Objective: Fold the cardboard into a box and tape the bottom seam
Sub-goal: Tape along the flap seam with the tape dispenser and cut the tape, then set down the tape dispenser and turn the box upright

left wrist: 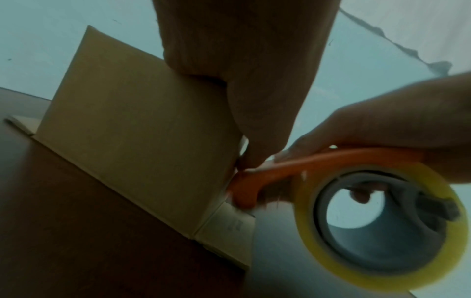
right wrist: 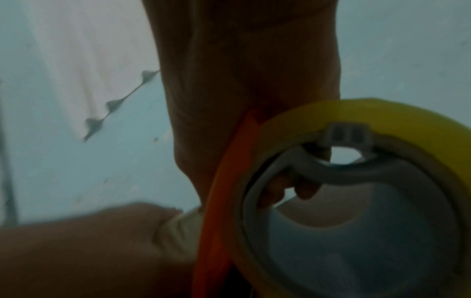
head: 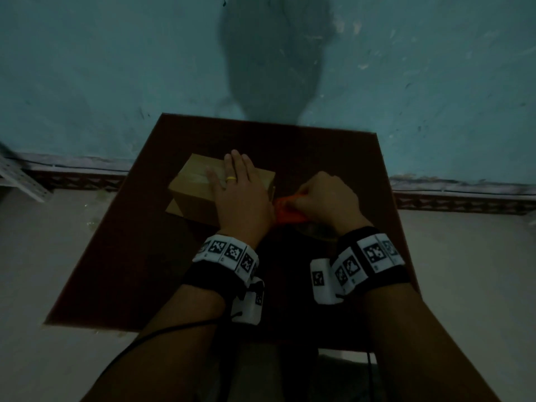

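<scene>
The left hand [head: 240, 195] is lying flat on top of the cardboard box [head: 200, 184], fingers straight and spread, pressing it down; a yellow ring [head: 231, 178] is showing on one finger. The right hand [head: 327, 198] is curling around the orange tape dispenser [left wrist: 293, 171], gripping it just beside the box's right end, with fingertips poking through the core of the yellowish tape roll [left wrist: 382, 227]. The box is sitting folded on the dark brown desk [head: 130, 256], its lower flaps splaying out onto the surface. Both wrists are wearing bands with black-and-white markers [head: 229, 253]. Behind the desk, a teal wall [head: 116, 68] is meeting a pale floor [head: 43, 271].
</scene>
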